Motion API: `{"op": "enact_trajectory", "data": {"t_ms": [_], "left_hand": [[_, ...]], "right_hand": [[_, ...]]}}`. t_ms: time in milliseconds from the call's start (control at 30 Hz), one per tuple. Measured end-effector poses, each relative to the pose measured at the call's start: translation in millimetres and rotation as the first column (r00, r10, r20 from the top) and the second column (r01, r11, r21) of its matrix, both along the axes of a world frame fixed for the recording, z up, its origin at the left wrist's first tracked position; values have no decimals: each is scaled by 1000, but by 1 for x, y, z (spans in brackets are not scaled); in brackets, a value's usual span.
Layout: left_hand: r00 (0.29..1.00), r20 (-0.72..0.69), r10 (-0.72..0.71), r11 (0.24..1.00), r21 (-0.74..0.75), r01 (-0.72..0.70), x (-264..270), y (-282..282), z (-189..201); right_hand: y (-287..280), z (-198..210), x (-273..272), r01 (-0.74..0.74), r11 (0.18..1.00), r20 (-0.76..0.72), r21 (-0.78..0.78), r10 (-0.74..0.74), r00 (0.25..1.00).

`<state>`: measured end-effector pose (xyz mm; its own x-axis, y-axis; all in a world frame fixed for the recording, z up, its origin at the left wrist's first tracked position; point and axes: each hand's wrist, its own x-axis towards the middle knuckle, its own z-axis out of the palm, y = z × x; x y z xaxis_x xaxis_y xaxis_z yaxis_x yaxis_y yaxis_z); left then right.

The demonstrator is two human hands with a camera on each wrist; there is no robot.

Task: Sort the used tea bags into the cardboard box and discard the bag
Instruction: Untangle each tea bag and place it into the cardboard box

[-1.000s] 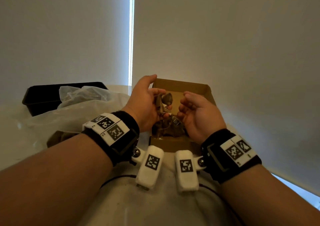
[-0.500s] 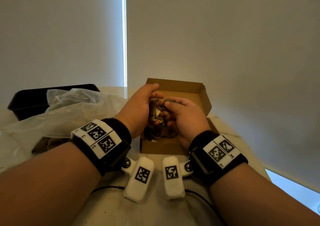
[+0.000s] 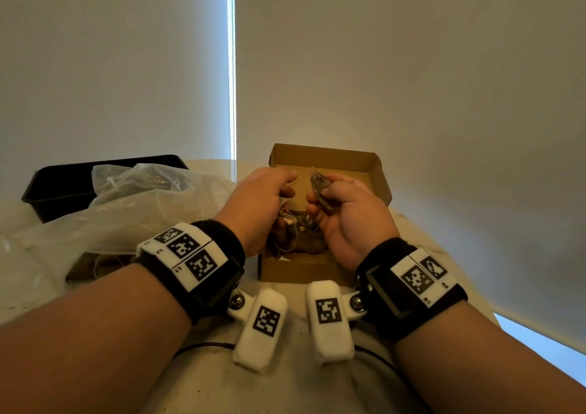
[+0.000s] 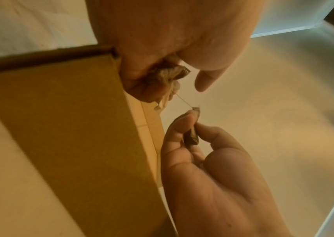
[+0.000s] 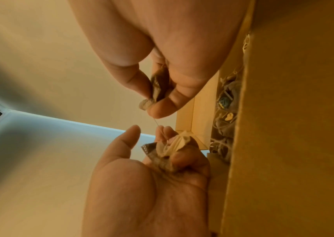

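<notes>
A: Your right hand (image 3: pixel 345 210) is over the cardboard box (image 3: pixel 320 157), which sits at twelve o'clock from your wrists. Thumb and forefinger are pinched tight on a dark tea bag (image 3: pixel 320 188), and the other fingers curl in behind it.

B: And your left hand (image 3: pixel 260 198), at nine o'clock of the right one, has its fingers folded round a crumpled tea bag (image 4: pixel 170 73) with pale paper bunched against it. Your thumb sticks out straight, touching nothing.

A: A thin string (image 3: pixel 299 180) runs taut from your left fingertips to the top of the dark tea bag. The two hands are near each other but not touching.

B: Below your hands, the near half of the box holds a pile of used tea bags (image 3: pixel 301 239), strings and tags tangled together. The far half shows bare cardboard.

A: At ten o'clock from the box you have the clear plastic bag (image 3: pixel 136 210), slumped on the table (image 3: pixel 285 382). Something brown shows under its near edge, but I cannot tell what.

B: Behind that bag, still at ten o'clock, stands a black tray (image 3: pixel 63 176), which the bag partly covers.
</notes>
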<state>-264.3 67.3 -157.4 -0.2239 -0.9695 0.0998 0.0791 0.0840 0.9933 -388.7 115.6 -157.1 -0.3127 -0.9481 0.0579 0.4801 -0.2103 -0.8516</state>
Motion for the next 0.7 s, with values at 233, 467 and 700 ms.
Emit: {"op": "enact_trajectory", "data": {"t_ms": [233, 467, 700], "left_hand": [[996, 7, 94, 983, -158, -91, 5, -2, 3], [974, 133, 183, 921, -371, -122, 16, -12, 7], [971, 177, 163, 909, -410, -78, 22, -17, 6]], "right_hand": [[-1, -1, -2, 15, 1000, 0, 16, -15, 1000], [3, 4, -7, -163, 981, -39, 109, 168, 985], [20, 9, -2, -481, 876, -219, 44, 478, 851]]}}
